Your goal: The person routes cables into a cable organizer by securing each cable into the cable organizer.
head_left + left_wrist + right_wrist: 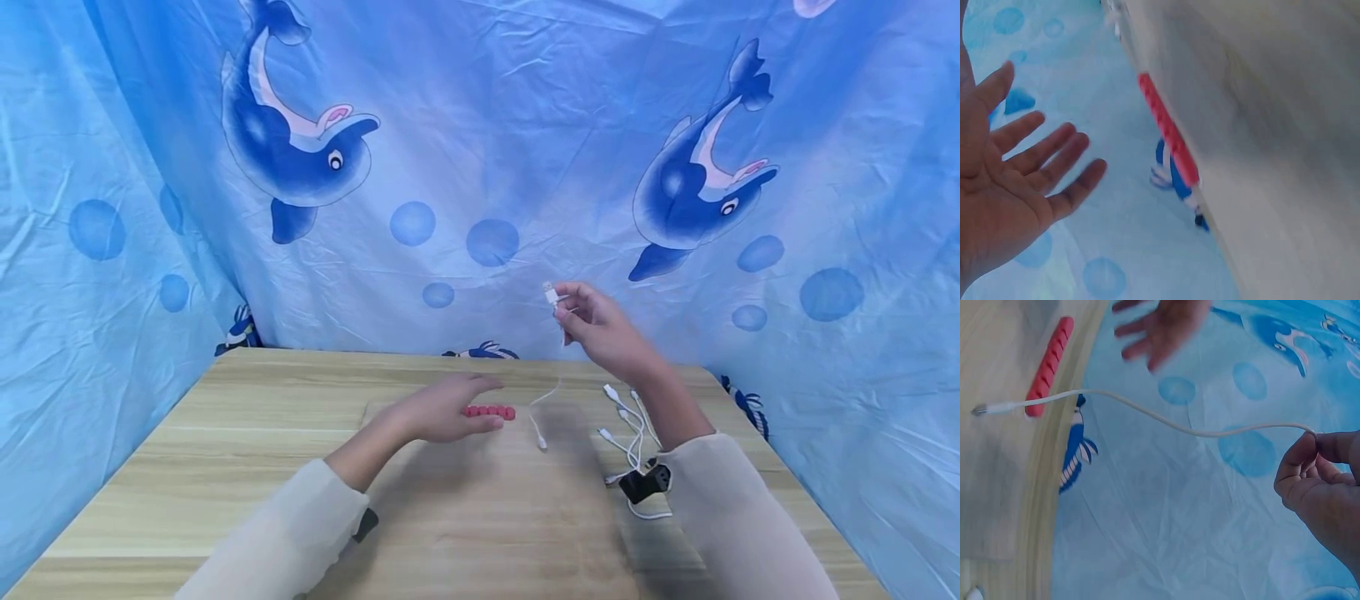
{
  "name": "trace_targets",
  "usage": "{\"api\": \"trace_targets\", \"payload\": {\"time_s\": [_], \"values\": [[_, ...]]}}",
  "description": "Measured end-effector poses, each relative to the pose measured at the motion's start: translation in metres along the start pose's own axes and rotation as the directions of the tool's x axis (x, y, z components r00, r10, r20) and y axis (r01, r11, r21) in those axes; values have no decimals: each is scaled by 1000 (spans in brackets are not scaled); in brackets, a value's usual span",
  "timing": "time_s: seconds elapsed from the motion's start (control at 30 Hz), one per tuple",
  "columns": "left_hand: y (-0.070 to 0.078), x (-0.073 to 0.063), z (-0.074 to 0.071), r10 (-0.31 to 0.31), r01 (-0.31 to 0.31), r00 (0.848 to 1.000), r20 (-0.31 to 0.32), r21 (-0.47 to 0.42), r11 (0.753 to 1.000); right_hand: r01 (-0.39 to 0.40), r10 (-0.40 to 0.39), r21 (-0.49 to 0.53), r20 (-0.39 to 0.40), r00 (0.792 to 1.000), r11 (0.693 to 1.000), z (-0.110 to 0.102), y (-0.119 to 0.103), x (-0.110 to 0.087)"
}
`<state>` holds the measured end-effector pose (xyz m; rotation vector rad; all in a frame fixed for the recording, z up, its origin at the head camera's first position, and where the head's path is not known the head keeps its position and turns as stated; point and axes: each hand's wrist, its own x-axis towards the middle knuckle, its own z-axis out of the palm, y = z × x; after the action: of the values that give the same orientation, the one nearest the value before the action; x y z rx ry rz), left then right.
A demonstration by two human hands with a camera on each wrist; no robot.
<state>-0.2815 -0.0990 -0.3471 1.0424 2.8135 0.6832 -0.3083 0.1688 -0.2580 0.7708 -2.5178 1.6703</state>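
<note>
In the head view my right hand [600, 329] is raised over the far edge of the table and pinches a white USB cable [552, 294] just below its plug. The right wrist view shows the cable [1197, 432] trailing in a loose curve from the fingertips, its other connector [994, 409] over the tabletop. A red notched strip, like a cable holder [491, 412], lies near the table's far side. My left hand [442, 410] hovers beside it with fingers spread, partly covering it in the head view. Seen from the left wrist, that palm [1016, 175] holds nothing.
Several more white cables [636, 429] lie in a loose bunch to the right, beside my right forearm. A thin clear mat [487, 517] covers the middle of the wooden table [187, 467]. Blue cloth printed with dolphins [495, 125] hangs behind and on both sides.
</note>
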Motion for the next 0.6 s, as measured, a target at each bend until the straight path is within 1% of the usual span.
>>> {"api": "trace_targets", "payload": {"time_s": [0.07,0.1,0.13,0.2,0.3,0.43,0.53,0.57,0.6], "values": [[5,9,5,37,-39,999,-31,-79,996,5,-5,8,6,1000,1000,8,-1,3],[7,12,7,42,-47,998,-50,-115,992,5,-5,14,3,1000,1000,11,-1,4],[9,15,9,41,-52,997,-70,-159,986,8,-8,20,1,1000,1000,14,-1,5],[13,20,12,19,-46,994,-111,-247,968,20,-20,33,3,1000,999,19,-1,7],[18,27,14,-25,-45,984,-177,-379,924,26,-26,56,5,1000,998,25,-1,10],[24,34,15,-75,-62,966,-249,-499,864,17,-17,84,-4,1000,996,29,1,13],[28,36,16,-113,-67,955,-274,-571,818,16,-14,97,-18,1000,995,32,4,15],[28,36,16,-126,-68,953,-277,-597,799,13,-11,106,-24,1000,994,33,5,16],[29,36,17,-141,-64,953,-269,-633,771,11,-8,115,-30,1000,993,33,7,18]]}}
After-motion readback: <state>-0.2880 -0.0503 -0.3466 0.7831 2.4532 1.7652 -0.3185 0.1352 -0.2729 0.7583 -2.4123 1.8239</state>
